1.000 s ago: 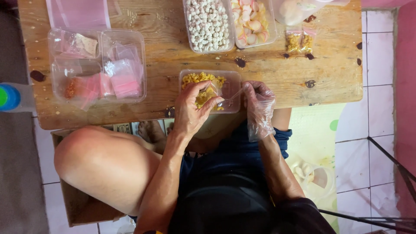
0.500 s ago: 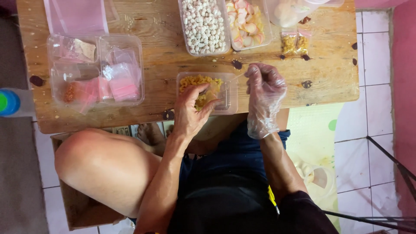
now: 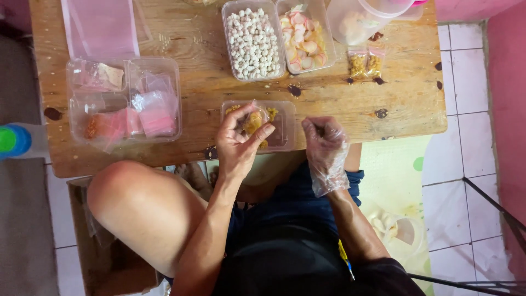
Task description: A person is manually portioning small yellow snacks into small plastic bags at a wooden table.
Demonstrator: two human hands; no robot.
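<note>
My left hand [image 3: 236, 141] pinches a small clear bag of yellow snack pieces [image 3: 255, 119] and holds it over a clear rectangular tub [image 3: 285, 127] that has more yellow pieces in it. The tub sits at the near edge of a low wooden table [image 3: 208, 87]. My right hand [image 3: 324, 143] wears a loose clear plastic glove and is curled into a fist just right of the tub, over the table's edge. I cannot see anything inside the fist.
Farther back stand a tub of small white balls [image 3: 252, 41], a tub of pink and white crackers [image 3: 304, 34], a clear jug [image 3: 359, 19] and two small filled bags [image 3: 366, 63]. On the left are a divided tray of pink sachets [image 3: 123, 101], flat pink bags [image 3: 101, 27] and a capped bottle [image 3: 16, 140].
My left hand has lifted the small bag up out of the tub. My gloved right hand rose toward the back of the table, then came back and curled beside the tub.
</note>
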